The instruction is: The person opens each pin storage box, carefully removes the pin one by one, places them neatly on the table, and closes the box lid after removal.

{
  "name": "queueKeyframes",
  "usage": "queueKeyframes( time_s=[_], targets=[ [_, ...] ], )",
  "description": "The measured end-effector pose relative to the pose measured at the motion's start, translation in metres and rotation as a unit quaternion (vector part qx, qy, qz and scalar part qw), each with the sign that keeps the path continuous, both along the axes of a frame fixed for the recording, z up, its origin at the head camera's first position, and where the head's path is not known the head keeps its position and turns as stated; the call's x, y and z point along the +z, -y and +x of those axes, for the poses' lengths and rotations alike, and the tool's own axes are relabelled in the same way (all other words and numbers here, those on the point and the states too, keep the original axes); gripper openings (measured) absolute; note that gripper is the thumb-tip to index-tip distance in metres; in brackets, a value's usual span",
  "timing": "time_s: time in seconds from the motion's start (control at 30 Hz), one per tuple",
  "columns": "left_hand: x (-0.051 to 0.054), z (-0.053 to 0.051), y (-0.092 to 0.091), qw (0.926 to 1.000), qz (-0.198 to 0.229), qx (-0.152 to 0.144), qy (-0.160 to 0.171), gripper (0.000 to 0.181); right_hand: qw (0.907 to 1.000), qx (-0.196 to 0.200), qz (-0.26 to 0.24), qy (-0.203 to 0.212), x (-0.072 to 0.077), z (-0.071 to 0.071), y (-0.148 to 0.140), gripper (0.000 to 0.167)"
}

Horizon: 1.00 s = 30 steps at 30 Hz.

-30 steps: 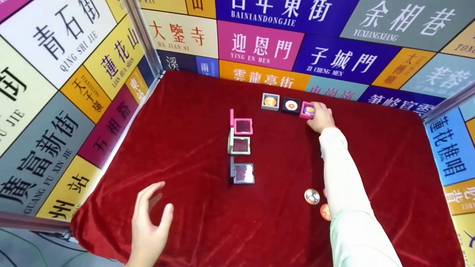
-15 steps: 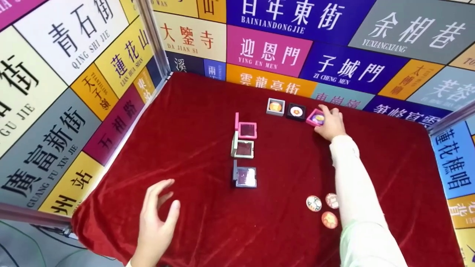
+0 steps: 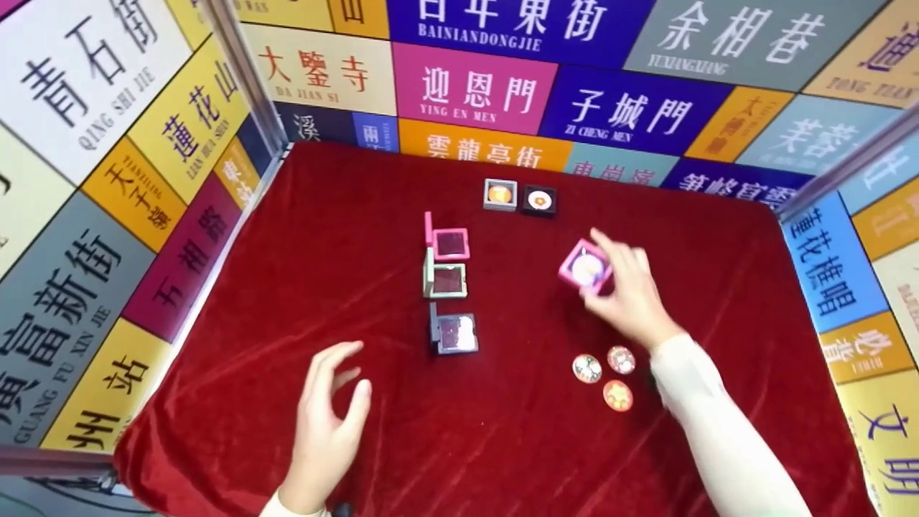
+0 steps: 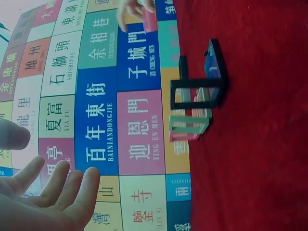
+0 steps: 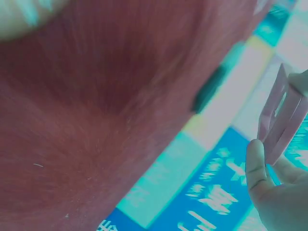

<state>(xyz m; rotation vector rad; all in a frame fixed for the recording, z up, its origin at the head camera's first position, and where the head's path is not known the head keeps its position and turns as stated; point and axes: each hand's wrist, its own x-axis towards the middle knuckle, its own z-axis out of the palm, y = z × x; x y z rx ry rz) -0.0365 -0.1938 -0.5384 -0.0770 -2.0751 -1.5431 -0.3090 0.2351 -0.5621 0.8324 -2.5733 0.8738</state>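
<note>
My right hand (image 3: 632, 291) pinches a small pink square case (image 3: 567, 271) between thumb and fingers, off the cloth; a round purple-and-white piece shows in its window. The same pink case (image 5: 284, 122) appears at the right of the right wrist view. My left hand (image 3: 330, 424) hovers over the front left with fingers loosely bent and nothing in it. Three cases stand with lids up in a column mid-table: a pink one (image 3: 451, 244), a pale green one (image 3: 448, 280) and a dark blue one (image 3: 456, 333).
On the red cloth (image 3: 344, 251), a grey case (image 3: 500, 194) and a black case (image 3: 539, 201) sit side by side at the back, each showing a round piece. Three round patterned badges (image 3: 618, 395) lie at the right front. Sign-covered panels (image 3: 474, 86) enclose the back and sides.
My right hand has lifted the pink case from beside the black one and brought it nearer, turning it. My left hand has shifted slightly right. The head view has also moved.
</note>
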Motion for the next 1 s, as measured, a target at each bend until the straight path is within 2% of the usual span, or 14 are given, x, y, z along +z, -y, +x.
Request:
queueKeyframes(
  time_s=[0.07, 0.13, 0.2, 0.3, 0.43, 0.53, 0.67, 0.77, 0.87, 1.0],
  targets=[
    [-0.002, 0.001, -0.003, 1.0000, 0.007, 0.001, 0.002, 0.053, 0.9995, 0.017, -0.015, -0.020, 0.008, 0.031, 0.000, 0.099],
    [-0.004, 0.001, -0.006, 0.9999, 0.015, -0.001, 0.003, 0.053, 0.9987, 0.023, -0.029, -0.035, 0.015, 0.056, 0.001, 0.098],
    [-0.006, -0.001, -0.008, 0.9998, 0.019, -0.007, 0.001, 0.053, 0.9980, 0.023, -0.045, -0.038, 0.020, 0.076, 0.003, 0.098],
    [-0.009, -0.006, -0.015, 0.9995, 0.017, -0.028, -0.001, 0.052, 0.9971, 0.016, -0.065, -0.035, 0.026, 0.098, 0.007, 0.100],
    [-0.010, -0.020, -0.033, 0.9979, -0.004, -0.065, 0.000, 0.053, 0.9955, 0.014, -0.088, -0.032, 0.031, 0.116, 0.014, 0.100],
    [-0.010, -0.032, -0.052, 0.9939, -0.056, -0.095, -0.009, 0.056, 0.9944, 0.011, -0.100, -0.034, 0.035, 0.127, 0.023, 0.099],
    [-0.009, -0.045, -0.080, 0.9806, -0.154, -0.120, -0.019, 0.073, 0.9930, -0.004, -0.114, -0.030, 0.039, 0.141, 0.038, 0.100],
    [-0.007, -0.054, -0.099, 0.9709, -0.200, -0.131, -0.011, 0.086, 0.9917, -0.022, -0.126, -0.013, 0.041, 0.152, 0.052, 0.103],
    [-0.008, -0.062, -0.117, 0.9672, -0.214, -0.137, -0.008, 0.094, 0.9904, -0.033, -0.134, 0.005, 0.039, 0.162, 0.067, 0.104],
    [-0.014, -0.068, -0.135, 0.9706, -0.199, -0.134, -0.012, 0.097, 0.9886, -0.033, -0.145, 0.024, 0.034, 0.171, 0.077, 0.102]
  ],
)
